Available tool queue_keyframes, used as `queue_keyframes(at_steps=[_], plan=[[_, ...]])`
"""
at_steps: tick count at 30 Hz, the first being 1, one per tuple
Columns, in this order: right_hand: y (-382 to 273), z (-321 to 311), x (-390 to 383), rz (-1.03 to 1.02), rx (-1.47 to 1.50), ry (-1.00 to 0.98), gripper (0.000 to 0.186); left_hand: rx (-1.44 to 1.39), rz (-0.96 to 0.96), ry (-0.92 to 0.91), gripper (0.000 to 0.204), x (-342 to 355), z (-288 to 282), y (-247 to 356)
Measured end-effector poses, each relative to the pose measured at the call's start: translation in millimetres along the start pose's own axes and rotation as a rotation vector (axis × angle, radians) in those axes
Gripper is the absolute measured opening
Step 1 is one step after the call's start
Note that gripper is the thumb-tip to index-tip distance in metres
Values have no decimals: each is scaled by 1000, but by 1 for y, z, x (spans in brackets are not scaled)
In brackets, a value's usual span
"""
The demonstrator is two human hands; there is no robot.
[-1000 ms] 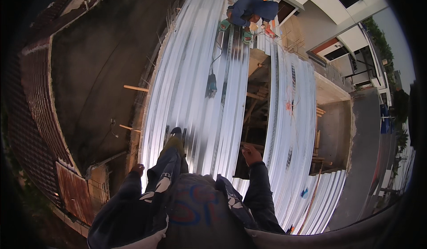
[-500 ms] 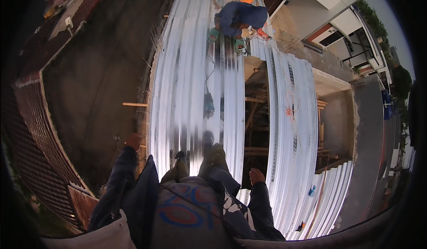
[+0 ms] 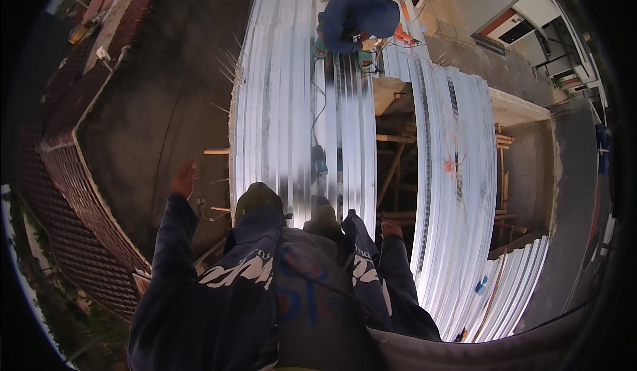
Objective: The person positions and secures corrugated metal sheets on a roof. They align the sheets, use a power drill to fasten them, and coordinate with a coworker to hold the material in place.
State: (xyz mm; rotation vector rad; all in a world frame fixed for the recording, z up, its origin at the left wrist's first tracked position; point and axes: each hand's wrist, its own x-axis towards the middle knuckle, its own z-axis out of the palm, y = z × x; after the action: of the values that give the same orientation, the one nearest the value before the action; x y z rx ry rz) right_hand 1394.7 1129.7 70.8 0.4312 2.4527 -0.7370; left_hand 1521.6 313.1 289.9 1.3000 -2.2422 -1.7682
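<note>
Decking (image 3: pixel 279 106): silver, ribbed metal sheets, beneath and ahead of the person, on both sides of a dark rectangular opening.
Left hand (image 3: pixel 184 179): bare, raised left of the decking's edge; fingers loosely parted, nothing visible between them.
Right hand (image 3: pixel 391 228): bare, over the opening's near end; finger spread cannot be told.
Power tool (image 3: pixel 320 160): teal-and-black, corded, lying on the decking.
Co-worker (image 3: pixel 358 19): dark-blue top, bent low, farther along.

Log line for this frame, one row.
left hand: nothing visible held, left of decking | right hand: seen against opening, grip unclear | corded tool: lying on decking | co-worker: bent over, beyond tool
</note>
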Motion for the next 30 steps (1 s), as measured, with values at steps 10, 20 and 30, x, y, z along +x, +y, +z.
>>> queue_keyframes(at_steps=[10,20,30], plan=[[-330,-10,88,-261,-129,-161,32,513,-431,-505,43,-3,68,-204],[-559,-2,157,-299,-170,-281,33,97,-120,-124,40,372,17,-50],[-669,28,238,-104,-8,-184,33,357,82,-242,36,569,13,255]])
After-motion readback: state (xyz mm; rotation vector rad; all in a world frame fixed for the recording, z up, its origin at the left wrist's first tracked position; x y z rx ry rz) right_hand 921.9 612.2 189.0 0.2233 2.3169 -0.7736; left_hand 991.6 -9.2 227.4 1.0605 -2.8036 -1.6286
